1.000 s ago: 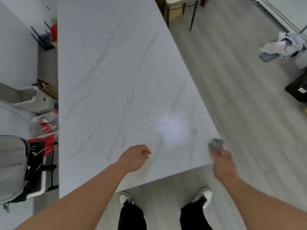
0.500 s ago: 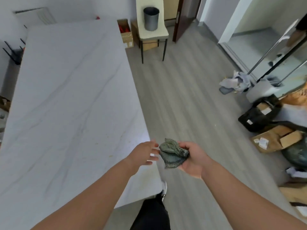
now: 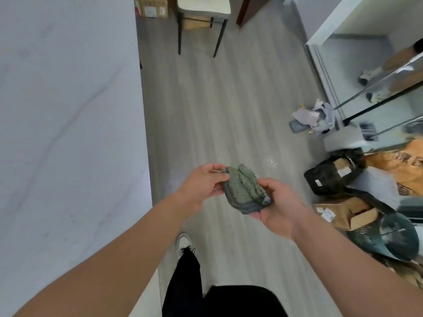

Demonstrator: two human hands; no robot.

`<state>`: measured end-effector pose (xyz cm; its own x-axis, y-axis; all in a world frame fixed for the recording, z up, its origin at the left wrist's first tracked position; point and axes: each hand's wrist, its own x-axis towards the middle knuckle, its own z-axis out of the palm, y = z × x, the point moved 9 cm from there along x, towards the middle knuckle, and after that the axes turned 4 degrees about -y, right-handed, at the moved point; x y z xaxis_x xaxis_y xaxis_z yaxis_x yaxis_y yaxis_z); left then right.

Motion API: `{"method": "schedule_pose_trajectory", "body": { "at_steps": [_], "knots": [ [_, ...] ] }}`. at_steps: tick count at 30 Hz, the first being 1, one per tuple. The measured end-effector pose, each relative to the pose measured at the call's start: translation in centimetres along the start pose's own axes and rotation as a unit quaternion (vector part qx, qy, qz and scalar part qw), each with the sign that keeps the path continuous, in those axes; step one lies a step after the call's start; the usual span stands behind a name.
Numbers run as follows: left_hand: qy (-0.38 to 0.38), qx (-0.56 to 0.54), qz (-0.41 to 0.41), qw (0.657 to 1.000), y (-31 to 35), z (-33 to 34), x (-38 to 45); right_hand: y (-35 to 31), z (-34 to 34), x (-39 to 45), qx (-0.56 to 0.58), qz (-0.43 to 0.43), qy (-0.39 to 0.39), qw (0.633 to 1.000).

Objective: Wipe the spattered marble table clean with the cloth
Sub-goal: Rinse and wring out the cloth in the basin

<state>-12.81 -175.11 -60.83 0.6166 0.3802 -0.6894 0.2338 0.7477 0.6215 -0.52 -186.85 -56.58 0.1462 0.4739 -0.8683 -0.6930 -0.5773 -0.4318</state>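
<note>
A crumpled green-grey cloth with a dark netted edge is held over the floor, to the right of the white marble table. My right hand cups it from below, palm up. My left hand pinches the cloth's upper left corner between thumb and fingers. Faint yellowish specks show on the table's near part, by my left forearm. Both hands are off the table, past its right edge.
A white chair stands at the far end of the grey floor, with cardboard boxes beside it. Black bags, an open carton, a dark basket and a heap of rags crowd the right side.
My right hand lifted the cloth off the table's corner and away to the right. My left hand left the tabletop and took hold of the cloth. My view swung right.
</note>
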Motion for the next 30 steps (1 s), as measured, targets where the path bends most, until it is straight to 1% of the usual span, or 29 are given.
{"method": "schedule_pose_trajectory", "body": {
  "at_steps": [2, 5, 10, 13, 16, 17, 18, 19, 21, 24, 26, 27, 29, 30],
  "knots": [
    [0.042, -0.029, 0.034, 0.998, 2.4, -1.5, 1.3, -1.8, 0.5, 2.6, -0.005, 0.017, -0.011, 1.0],
    [0.1, -0.064, 0.064, 0.991, 6.6, -3.8, 2.4, -5.8, 2.6, 6.2, -0.043, 0.038, -0.035, 0.998],
    [0.153, -0.077, 0.099, 0.98, 14.6, -4.0, 4.4, -14.2, 6.4, 12.0, -0.108, 0.031, -0.089, 0.99],
    [0.193, -0.066, 0.131, 0.97, 21.9, -3.4, 7.1, -22.1, 9.0, 15.1, -0.132, 0.013, -0.148, 0.98],
    [0.268, -0.088, 0.132, 0.95, 28.0, -2.7, 10.7, -31.3, 9.9, 17.4, -0.168, -0.001, -0.19, 0.967],
    [0.278, -0.096, 0.127, 0.947, 29.3, -2.4, 11.5, -33.2, 9.9, 17.9, -0.172, -0.006, -0.195, 0.966],
    [0.289, -0.111, 0.127, 0.942, 32.0, -2.0, 13.6, -37.3, 10.2, 19.0, -0.185, -0.011, -0.204, 0.961],
    [0.298, -0.123, 0.119, 0.939, 33.4, -1.8, 14.6, -39.7, 10.5, 19.2, -0.191, -0.014, -0.203, 0.96],
    [0.304, -0.157, 0.116, 0.933, 37.1, -1.6, 17.2, -45.4, 11.7, 20.4, -0.225, -0.023, -0.203, 0.953],
    [0.272, -0.171, 0.104, 0.941, 42.3, -1.5, 20.8, -52.3, 14.3, 22.3, -0.258, -0.028, -0.209, 0.943],
    [0.264, -0.157, 0.102, 0.946, 46.7, -2.5, 23.9, -56.9, 16.7, 24.4, -0.282, -0.027, -0.221, 0.933],
    [0.274, -0.143, 0.101, 0.946, 47.8, -3.2, 24.4, -58.1, 17.4, 24.9, -0.29, -0.03, -0.216, 0.932],
    [0.275, -0.11, 0.102, 0.95, 52.7, -5.4, 28.5, -63.2, 19.4, 28.0, -0.309, -0.039, -0.199, 0.929],
    [0.273, -0.093, 0.102, 0.952, 54.6, -6.2, 30.1, -65.1, 19.9, 29.0, -0.305, -0.041, -0.182, 0.934]
  ]
}}
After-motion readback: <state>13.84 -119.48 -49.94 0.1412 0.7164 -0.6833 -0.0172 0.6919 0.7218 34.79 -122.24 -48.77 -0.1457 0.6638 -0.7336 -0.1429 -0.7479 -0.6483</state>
